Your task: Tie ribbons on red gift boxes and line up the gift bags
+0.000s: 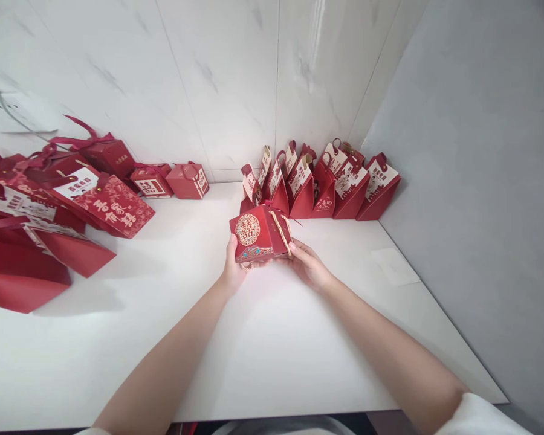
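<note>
Between my two hands is a red gift box with a gold double-happiness emblem, a colourful patterned band and twisted cord handles. The box is tilted and held up over the white table. My left hand grips its left side, with the thumb along the edge. At its right lower corner, my right hand closes on it near the cord. The fingers under the box are partly hidden. Just behind it stand several red gift boxes with cream tags and ribbon loops, in rows by the wall.
On the left, several larger red gift boxes with ribbons are crowded together. Two small red boxes sit by the marbled wall. A pale flat sheet lies on the white table near the grey wall at right.
</note>
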